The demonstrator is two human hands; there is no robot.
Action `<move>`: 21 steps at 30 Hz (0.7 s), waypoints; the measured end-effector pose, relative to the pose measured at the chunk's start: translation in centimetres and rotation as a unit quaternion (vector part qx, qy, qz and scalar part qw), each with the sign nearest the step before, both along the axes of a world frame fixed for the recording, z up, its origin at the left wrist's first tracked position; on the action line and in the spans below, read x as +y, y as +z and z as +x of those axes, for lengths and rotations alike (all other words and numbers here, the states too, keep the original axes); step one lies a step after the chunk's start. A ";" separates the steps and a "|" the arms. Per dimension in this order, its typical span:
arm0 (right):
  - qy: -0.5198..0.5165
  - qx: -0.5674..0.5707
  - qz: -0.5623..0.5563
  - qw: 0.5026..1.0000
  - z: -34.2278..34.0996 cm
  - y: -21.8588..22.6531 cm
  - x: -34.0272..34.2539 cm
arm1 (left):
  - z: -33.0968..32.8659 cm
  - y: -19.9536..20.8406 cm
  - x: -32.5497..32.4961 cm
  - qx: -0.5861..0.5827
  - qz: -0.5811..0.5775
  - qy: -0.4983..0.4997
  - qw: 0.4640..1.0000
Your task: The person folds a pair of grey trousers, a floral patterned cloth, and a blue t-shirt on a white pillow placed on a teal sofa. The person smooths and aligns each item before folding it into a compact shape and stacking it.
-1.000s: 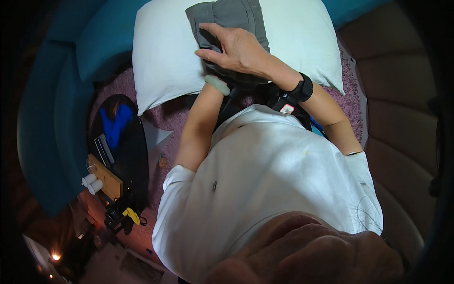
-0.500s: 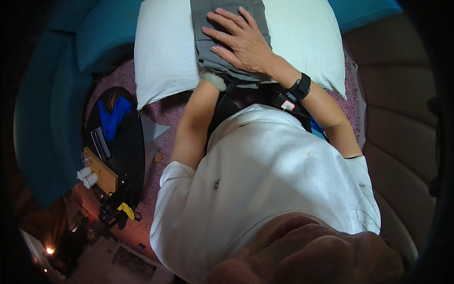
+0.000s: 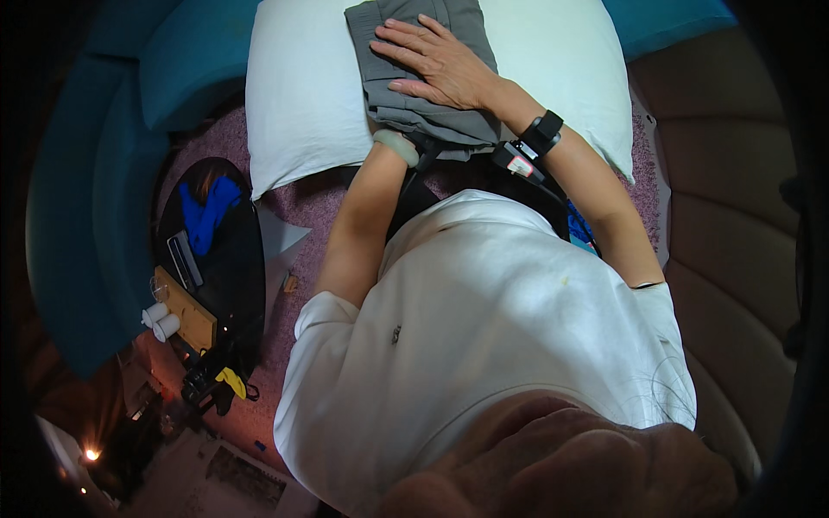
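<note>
A folded grey garment [image 3: 432,125], which looks like trousers, lies across a white pillow [image 3: 561,86] in front of me. My right hand [image 3: 445,73] rests flat on top of it with fingers stretched out and a little apart. A black watch [image 3: 541,132] is on that wrist. My left forearm [image 3: 367,207], with a pale green bangle [image 3: 396,148] at the wrist, reaches under the garment's near edge. The cloth hides my left hand, so its fingers do not show.
To the left stands a dark oval table [image 3: 229,276] with a blue cloth [image 3: 207,211], a wooden tray [image 3: 186,311] and white cups [image 3: 164,326]. A teal sofa [image 3: 95,198] curves behind it. A brown padded seat [image 3: 725,216] lines the right side. A small dark device [image 3: 522,164] hangs below my right wrist.
My left wrist has shifted slightly right under the garment. My right hand has moved slightly up on the cloth, which has shifted a little. The small device has swung upward.
</note>
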State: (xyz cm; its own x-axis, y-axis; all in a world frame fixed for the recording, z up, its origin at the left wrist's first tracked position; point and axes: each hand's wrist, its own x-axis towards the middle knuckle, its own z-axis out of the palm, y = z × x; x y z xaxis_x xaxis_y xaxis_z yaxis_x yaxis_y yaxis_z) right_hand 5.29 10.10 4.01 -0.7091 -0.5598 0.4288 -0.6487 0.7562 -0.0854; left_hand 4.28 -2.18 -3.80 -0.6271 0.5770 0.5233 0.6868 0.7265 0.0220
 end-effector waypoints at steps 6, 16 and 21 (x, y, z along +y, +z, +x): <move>0.003 -0.012 0.015 1.000 0.1 -1.1 0.8 | 1.4 -0.2 0.1 0.002 0.003 0.000 1.000; 0.024 -0.096 -0.017 0.995 -0.2 -1.9 0.5 | 3.4 -0.2 -0.4 0.004 0.000 -0.026 1.000; 0.012 -0.169 0.033 0.985 -0.4 -1.9 0.3 | 5.7 -0.8 -0.1 0.026 -0.023 -0.067 0.997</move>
State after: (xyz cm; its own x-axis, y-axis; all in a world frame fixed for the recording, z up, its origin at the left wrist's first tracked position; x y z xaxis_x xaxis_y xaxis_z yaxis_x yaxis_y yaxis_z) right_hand 4.85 10.37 2.09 -0.7917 -0.5961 0.1334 -0.6089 0.7525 -0.2510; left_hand 9.99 -2.26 -4.62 -0.5150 0.6786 0.5238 0.7775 0.6271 -0.0479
